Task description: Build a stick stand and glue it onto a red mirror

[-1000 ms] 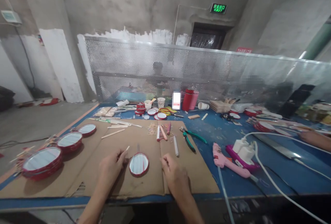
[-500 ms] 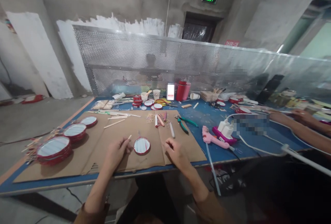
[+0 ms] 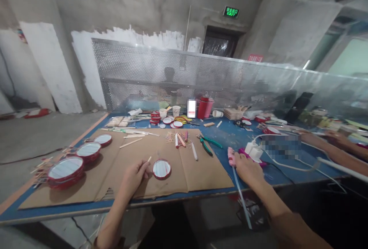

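Observation:
My left hand point(image 3: 137, 175) is closed in a pinch on a short thin wooden stick point(image 3: 149, 159), its tip pointing up. Just right of these fingers lies a round red-rimmed piece point(image 3: 161, 169) with a pale, shiny top, flat on the cardboard sheet point(image 3: 178, 182). Over at the right, my right hand point(image 3: 248, 170) is wrapped round a pink glue gun point(image 3: 231, 157), hiding most of its handle. From the gun a long translucent glue stick point(image 3: 243, 201) hangs past the table's front edge.
Stacks of red-rimmed rounds point(image 3: 65, 169) stand at the left. Teal-handled pliers point(image 3: 211, 142), a white marker-like stick point(image 3: 194, 151) and wooden strips point(image 3: 130, 143) lie farther back. White plugs point(image 3: 254, 151) and cables sit right of the gun. A co-worker's arm point(image 3: 322, 145) reaches in there.
My right hand has moved right, from beside the round piece to the glue gun, and taken hold of it. My left hand still pinches the stick. The view has shifted slightly.

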Available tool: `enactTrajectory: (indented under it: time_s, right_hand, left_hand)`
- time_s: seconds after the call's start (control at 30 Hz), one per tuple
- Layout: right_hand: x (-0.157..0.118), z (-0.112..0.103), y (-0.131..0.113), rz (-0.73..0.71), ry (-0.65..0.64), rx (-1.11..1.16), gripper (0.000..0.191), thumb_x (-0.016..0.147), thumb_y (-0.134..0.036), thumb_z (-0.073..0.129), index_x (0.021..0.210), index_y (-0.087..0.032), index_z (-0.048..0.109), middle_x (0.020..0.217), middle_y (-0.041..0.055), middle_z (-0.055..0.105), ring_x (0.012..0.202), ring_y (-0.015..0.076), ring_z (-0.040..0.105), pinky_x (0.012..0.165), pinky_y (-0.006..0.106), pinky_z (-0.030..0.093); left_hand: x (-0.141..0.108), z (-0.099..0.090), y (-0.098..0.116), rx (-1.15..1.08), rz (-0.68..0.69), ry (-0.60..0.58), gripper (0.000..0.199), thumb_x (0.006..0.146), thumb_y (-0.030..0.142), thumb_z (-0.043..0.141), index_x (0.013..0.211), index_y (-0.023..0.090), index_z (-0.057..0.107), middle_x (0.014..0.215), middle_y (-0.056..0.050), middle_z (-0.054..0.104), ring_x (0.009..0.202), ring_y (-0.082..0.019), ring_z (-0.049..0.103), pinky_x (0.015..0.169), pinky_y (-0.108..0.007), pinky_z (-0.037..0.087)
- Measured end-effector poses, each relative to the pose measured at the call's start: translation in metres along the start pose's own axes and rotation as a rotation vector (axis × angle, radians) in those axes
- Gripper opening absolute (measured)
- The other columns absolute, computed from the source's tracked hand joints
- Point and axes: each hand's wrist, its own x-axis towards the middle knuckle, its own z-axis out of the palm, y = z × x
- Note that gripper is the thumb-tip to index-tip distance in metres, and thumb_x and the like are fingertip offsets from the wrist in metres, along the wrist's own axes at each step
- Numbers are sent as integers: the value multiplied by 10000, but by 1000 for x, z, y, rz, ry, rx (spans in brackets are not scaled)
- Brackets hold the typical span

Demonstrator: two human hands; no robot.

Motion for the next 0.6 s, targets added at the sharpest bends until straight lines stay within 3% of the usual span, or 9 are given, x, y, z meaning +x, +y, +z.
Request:
enactTrajectory:
  time_s: [0.13,0.33,0.5,0.6]
  right_hand:
    - [14,9,2,20,-98,58,363,965,-180,317,1255,-126,528,1106,191,656,968,299,668,717,362,463]
    - [23,19,16,14,-90,201,336,853,-137,468,1177,-88,543,1071,189,666,968,288,667,739,333,440]
    - [26,21,28,85,83,522,317,742,-181,555,1045,-120,624,984,149,690,953,265,658,777,317,456]
    - [27,15,27,169,188,813,284,683,-260,618,945,-162,671,872,97,710,834,253,674,726,324,490]
  left_hand:
    - [0,2,0,6,0,8,403,786,549,366,633,221,542,530,-24,607,573,-187,590,641,-284,405]
    - [-2,4,0,-14,19,20,395,793,540,371,606,223,515,516,-22,588,571,-183,583,638,-276,401]
    - [-1,5,0,-15,23,32,392,801,520,367,590,222,510,515,-25,587,566,-180,581,636,-274,401]
    - [0,6,0,-7,28,23,397,802,510,356,580,222,514,522,-32,590,564,-179,576,642,-277,400]
